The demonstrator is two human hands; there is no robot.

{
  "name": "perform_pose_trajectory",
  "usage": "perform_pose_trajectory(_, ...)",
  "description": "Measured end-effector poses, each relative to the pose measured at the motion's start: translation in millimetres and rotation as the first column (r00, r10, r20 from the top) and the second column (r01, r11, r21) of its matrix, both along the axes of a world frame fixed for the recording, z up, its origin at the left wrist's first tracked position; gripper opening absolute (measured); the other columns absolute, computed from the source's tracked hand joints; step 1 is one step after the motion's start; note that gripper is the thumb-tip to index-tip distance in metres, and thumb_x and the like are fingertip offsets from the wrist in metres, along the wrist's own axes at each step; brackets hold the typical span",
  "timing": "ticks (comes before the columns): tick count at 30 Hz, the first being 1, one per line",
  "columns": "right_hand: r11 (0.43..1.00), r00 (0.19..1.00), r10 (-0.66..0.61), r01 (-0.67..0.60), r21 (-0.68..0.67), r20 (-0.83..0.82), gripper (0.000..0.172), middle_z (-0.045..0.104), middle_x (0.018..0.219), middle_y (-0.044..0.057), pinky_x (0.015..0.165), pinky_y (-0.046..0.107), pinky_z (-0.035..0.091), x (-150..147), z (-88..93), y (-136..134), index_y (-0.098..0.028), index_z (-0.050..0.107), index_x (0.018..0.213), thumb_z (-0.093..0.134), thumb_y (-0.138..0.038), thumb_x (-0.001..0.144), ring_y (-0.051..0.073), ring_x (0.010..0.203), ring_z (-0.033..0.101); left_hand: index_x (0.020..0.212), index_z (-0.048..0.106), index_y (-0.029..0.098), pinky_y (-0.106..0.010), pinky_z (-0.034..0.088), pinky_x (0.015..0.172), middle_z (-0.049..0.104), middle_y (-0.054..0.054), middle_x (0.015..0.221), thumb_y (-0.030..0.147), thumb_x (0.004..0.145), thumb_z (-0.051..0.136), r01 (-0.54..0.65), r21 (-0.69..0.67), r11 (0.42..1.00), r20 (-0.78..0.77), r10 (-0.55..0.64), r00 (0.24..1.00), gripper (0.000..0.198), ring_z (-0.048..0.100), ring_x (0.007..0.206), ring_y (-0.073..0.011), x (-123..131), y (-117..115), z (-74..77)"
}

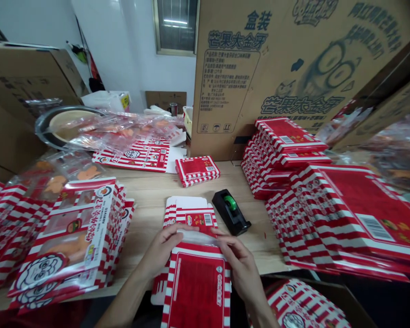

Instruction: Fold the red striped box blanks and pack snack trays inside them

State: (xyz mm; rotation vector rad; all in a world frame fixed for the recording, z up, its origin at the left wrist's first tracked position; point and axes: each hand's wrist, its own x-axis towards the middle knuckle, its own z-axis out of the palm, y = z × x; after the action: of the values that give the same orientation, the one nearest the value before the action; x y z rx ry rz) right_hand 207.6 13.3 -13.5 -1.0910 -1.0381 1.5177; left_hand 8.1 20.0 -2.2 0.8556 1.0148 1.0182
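Red-and-white carton lies at six o'clock, left hand and right hand pinching its pale far edge from both sides, presumably to steady it, the tape dispenser within reach at one o'clock from it.

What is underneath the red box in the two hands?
At least one striped carton shows past the far end of the red box, with a white flap and barcode. The box covers the carton's middle, so that part cannot be seen.
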Motion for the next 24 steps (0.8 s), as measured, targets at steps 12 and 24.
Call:
perform_pose_trajectory(12,0.990,0.976,0.062,-0.035,-0.134,0.208,0.024,0.066,0.071,0.001,0.060,0.026,0.048,-7,36.8,7,-0.019,0.062,0.071,0.071,-0.040,0.064,0.016,0.065,0.060,0.099,0.058,0.020,-0.029,0.047,0.076,0.068,-0.005,0.102,0.028,0.080,0.057,0.049,-0.024,0.999,0.065,-0.048,0.997,0.020,0.063,0.084,-0.0183,-2,-9,6.2)
perform_pose_trajectory(24,0.958,0.968,0.249,-0.243,-0.150,0.025,0.022,0.066,0.108,0.008,0.088,0.035,0.043,17,20.2,-6,-0.019,0.068,0.084,0.073,-0.032,0.067,0.022,0.099,0.061,0.095,0.051,0.021,-0.026,0.044,0.075,0.061,-0.001,0.091,0.035,0.079,0.058,0.281,0.020,0.959,-0.248,-0.267,0.931,0.023,0.056,0.084,-0.0160,-14,-28,-5.4)
